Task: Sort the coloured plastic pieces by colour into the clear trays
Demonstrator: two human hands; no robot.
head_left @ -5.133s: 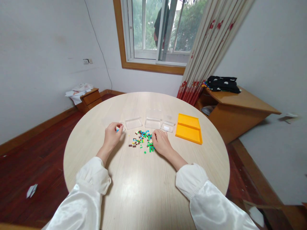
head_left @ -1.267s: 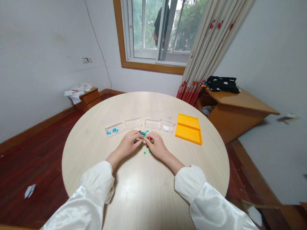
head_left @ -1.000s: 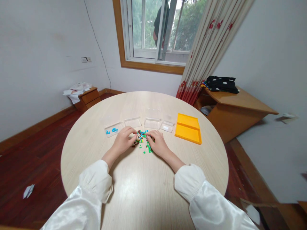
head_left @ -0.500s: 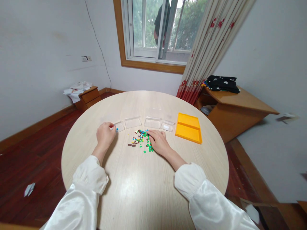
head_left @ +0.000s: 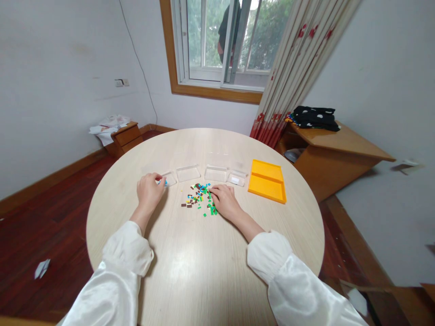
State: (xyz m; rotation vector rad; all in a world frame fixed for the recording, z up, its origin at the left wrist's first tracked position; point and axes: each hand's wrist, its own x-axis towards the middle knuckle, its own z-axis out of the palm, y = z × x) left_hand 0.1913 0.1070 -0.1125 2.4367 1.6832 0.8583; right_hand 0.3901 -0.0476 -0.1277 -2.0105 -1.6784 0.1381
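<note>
My left hand [head_left: 149, 192] is at the far left clear box [head_left: 171, 179], its fingers curled together over the near left side. Small blue bricks [head_left: 165, 182] show at its fingertips; whether they are pinched or lying in the box is hard to see. Palm down, my right hand [head_left: 225, 200] rests at the right side of a loose pile of tiny building bricks [head_left: 200, 194]. Its fingers reach out over the pile's edge and hide part of it. Brown, green, blue, yellow and white pieces make up the pile.
Behind the pile stand more clear boxes: one at centre left [head_left: 188, 173], one at centre right [head_left: 216, 174] and a smaller one [head_left: 237, 179]. A yellow two-part tray [head_left: 267, 189] lies to the right on the round table [head_left: 190, 271]. A person [head_left: 224, 36] is outside the window.
More blue shows at my left fingertips, with that hand nearly in place. My right fingertips have drawn back slightly toward me at the pile.
</note>
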